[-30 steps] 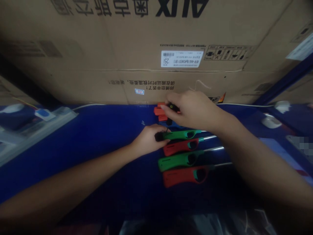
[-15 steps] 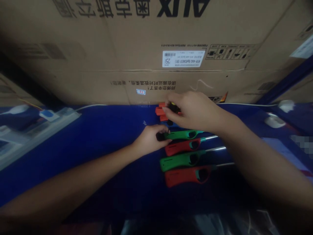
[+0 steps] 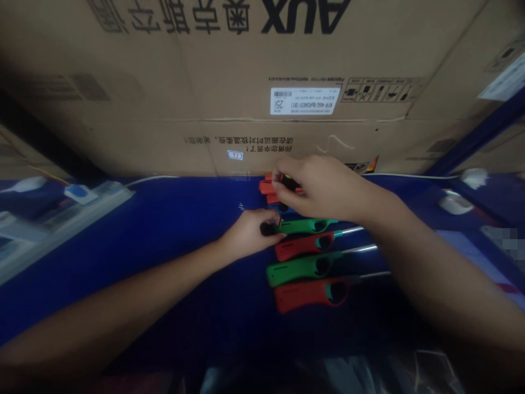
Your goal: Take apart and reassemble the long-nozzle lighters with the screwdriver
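My left hand [image 3: 248,232] is closed on a small black object [image 3: 269,228] at the butt of a green long-neck lighter [image 3: 301,226]. Whether it also touches that lighter, I cannot tell. My right hand [image 3: 314,183] pinches a black item with a yellow bit [image 3: 289,181], mostly hidden by the fingers. Under and beside it lie orange-red handles [image 3: 268,187] and a blue one, partly covered. Nearer me, in a row, are a red lighter [image 3: 297,247], another green lighter [image 3: 293,270] and a second red lighter [image 3: 303,295], their metal necks pointing right.
A large cardboard box [image 3: 229,65] with upside-down print stands behind the blue surface [image 3: 197,205]. To the left is a pale clear-edged strip [image 3: 106,200] with a white and blue piece [image 3: 81,193]. White round items [image 3: 455,202] and papers [image 3: 471,257] lie to the right.
The camera view has shifted slightly. Both hands keep almost the same place and grip, and the lighters lie as before.
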Demonstrator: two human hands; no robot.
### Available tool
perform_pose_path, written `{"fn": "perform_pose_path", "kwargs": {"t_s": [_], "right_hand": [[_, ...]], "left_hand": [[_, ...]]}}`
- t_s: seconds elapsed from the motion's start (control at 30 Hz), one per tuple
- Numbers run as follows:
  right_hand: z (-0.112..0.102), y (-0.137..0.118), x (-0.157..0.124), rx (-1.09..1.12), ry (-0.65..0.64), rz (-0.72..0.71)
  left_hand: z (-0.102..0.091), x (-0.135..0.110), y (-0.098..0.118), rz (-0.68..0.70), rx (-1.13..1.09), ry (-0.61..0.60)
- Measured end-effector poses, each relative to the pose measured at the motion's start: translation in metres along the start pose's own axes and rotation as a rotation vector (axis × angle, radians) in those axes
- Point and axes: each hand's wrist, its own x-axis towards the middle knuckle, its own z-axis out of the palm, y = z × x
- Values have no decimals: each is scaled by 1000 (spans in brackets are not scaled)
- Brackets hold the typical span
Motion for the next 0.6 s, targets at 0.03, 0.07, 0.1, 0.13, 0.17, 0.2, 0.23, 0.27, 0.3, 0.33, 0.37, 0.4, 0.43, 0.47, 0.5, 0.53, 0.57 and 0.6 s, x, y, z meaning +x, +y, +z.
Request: {"fn": "perform_pose_path", "kwargs": {"t_s": [0.03,0.07,0.1,0.13,0.17,0.2,0.23,0.27,0.3,0.33,0.37,0.4,0.43,0.47,0.5,0.53,0.57,0.6], "right_hand": [[0,0,0,5,-9,-6],[-1,0,-1,8,-17,-6],[-1,0,-1,5,-19,-3],[-1,0,-1,-3,-16,0],[-1,0,-2,-6,-14,-3],[0,0,-2,-2,-12,-17],[0,0,-2,9,-10,-37],[0,0,-2,22,-10,-55],[1,0,-2,34,-9,-68],[1,1,-2,38,-6,-74],[1,1,-1,34,0,-75],[1,1,-1,29,1,-76],[1,1,-1,27,-1,-78],[1,1,-1,28,-5,-80],[1,0,-1,31,-11,-80],[0,0,-1,32,-18,-76],[0,0,-1,26,-21,-64],[0,0,-1,13,-18,-49]], "left_hand": [[0,0,0,1,-2,-2],[0,0,-1,3,-5,0],[1,0,-1,6,-7,6],[1,0,-2,7,-7,12],[1,0,-2,7,-5,17],[2,0,-3,7,-3,19],[2,0,-3,9,-4,23],[2,0,-3,13,-5,28],[2,0,-3,17,-8,35],[2,0,-3,17,-10,42],[2,0,-3,17,-13,46],[2,0,-3,16,-16,47],[2,0,-3,13,-19,44],[2,0,-3,11,-21,40],[2,0,-3,10,-22,40],[2,0,-3,10,-22,40],[2,-1,-3,9,-21,43],[2,-1,-3,7,-17,44]]}}
